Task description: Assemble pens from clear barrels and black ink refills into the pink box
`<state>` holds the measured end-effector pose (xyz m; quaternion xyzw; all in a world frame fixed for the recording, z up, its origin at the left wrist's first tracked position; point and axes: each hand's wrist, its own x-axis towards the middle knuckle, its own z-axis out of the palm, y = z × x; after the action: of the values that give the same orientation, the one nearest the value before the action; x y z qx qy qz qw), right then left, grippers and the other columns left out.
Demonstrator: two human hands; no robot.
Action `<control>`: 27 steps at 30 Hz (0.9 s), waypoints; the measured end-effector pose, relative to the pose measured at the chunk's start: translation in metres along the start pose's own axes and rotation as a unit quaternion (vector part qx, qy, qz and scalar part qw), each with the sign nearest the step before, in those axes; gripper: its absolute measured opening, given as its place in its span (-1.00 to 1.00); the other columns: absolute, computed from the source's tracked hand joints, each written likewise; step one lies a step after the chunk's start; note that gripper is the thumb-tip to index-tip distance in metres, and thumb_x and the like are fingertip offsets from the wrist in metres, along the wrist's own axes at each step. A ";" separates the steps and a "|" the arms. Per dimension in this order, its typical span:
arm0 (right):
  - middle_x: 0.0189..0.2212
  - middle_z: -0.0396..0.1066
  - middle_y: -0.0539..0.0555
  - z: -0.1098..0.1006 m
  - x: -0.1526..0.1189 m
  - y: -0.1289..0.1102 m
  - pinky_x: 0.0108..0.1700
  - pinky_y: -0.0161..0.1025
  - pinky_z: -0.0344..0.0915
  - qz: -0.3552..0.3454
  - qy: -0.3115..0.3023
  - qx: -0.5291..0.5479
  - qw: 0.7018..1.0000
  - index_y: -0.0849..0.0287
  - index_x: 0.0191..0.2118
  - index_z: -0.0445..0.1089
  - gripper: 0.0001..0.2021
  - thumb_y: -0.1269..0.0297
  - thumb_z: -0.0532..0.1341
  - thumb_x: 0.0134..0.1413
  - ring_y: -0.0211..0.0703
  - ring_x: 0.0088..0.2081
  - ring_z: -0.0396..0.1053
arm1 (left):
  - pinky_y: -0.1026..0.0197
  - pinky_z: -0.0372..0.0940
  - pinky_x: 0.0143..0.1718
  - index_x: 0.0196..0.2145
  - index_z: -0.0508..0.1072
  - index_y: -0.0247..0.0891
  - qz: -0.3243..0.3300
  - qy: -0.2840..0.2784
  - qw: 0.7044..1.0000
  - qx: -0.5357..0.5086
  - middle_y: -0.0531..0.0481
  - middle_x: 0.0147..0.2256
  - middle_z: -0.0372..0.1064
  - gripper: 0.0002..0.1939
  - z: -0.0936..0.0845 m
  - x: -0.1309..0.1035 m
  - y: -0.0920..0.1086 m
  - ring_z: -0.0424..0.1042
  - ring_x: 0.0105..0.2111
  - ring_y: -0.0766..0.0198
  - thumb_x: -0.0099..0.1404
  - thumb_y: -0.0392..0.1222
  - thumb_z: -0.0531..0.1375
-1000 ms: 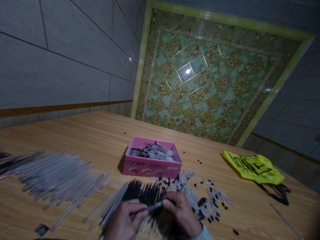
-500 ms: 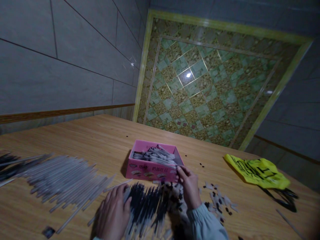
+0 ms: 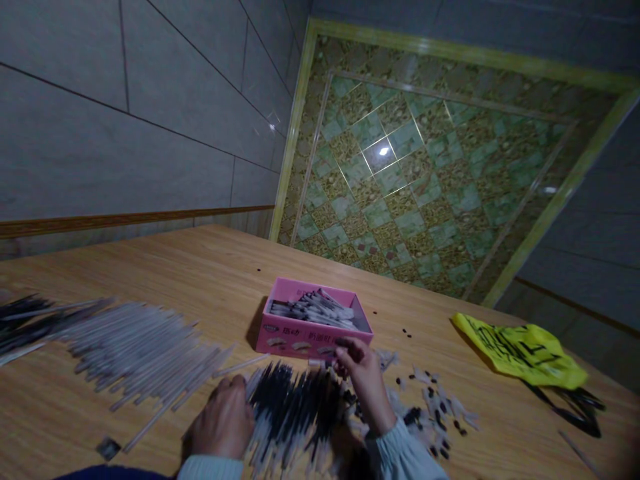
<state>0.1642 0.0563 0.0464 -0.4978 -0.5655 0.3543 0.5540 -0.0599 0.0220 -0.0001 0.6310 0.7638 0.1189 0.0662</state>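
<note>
A pink box [image 3: 295, 341] stands on the wooden table, holding many white and dark slim sticks [image 3: 320, 308]. In front of it lies a bundle of dark-tipped sticks [image 3: 290, 407]. My left hand [image 3: 223, 419] rests at the left edge of that bundle with its fingers curled; what they hold, if anything, is hidden. My right hand [image 3: 361, 373] is raised just before the box's front right part, fingers bent and thumb near them; whether something small is between them is too blurred to tell. Small white and black pieces [image 3: 437, 407] are scattered right of my right hand.
Many pale translucent sticks [image 3: 145, 350] spread over the left of the table [image 3: 200, 267], with dark ones [image 3: 25, 320] at the far left. A yellow bag [image 3: 520, 350] with black straps lies at the right. Tiled walls rise behind.
My right hand has moved from the box's right front corner, left and slightly down. The fingers of my left hand are more curled. The view has shifted a little.
</note>
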 end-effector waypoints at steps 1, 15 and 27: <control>-0.53 0.45 0.03 0.002 -0.011 0.003 -0.48 -0.33 0.25 -0.005 -0.035 -0.028 0.999 0.24 -0.34 0.46 -0.80 0.29 0.25 -0.17 -0.21 -0.51 0.36 | 0.10 0.22 -0.24 -0.21 0.36 -0.32 -0.002 0.000 1.000 0.000 -0.25 -0.18 0.38 -0.76 -0.001 0.000 0.000 0.43 -0.19 0.06 0.16 -0.37 0.01; -0.40 0.44 0.04 0.027 -0.071 0.012 -0.52 -0.35 0.03 -0.042 -0.269 -0.550 0.789 0.12 -0.50 0.49 -0.90 0.39 0.22 -0.22 -0.23 -0.42 0.33 | 0.10 0.24 -0.20 -0.18 0.38 -0.28 0.058 0.064 0.988 -0.126 -0.22 -0.16 0.41 -0.71 -0.005 0.003 -0.006 0.43 -0.20 0.06 0.22 -0.33 -0.06; -0.28 0.44 0.11 -0.001 -0.065 0.004 -0.20 -0.25 0.25 -0.054 -0.098 -0.194 0.975 0.17 -0.19 0.37 -0.78 0.39 0.16 -0.04 -0.09 -0.23 0.36 | 0.39 0.33 -0.64 -0.32 0.39 -0.39 -0.191 -0.160 0.517 -0.819 -0.08 -0.53 0.50 -0.87 0.004 0.001 0.013 0.41 -0.66 0.39 0.13 -0.48 0.16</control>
<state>0.1587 -0.0047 0.0254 -0.5271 -0.7010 0.2546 0.4074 -0.0470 0.0261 -0.0006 0.1450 0.4075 0.5730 0.6961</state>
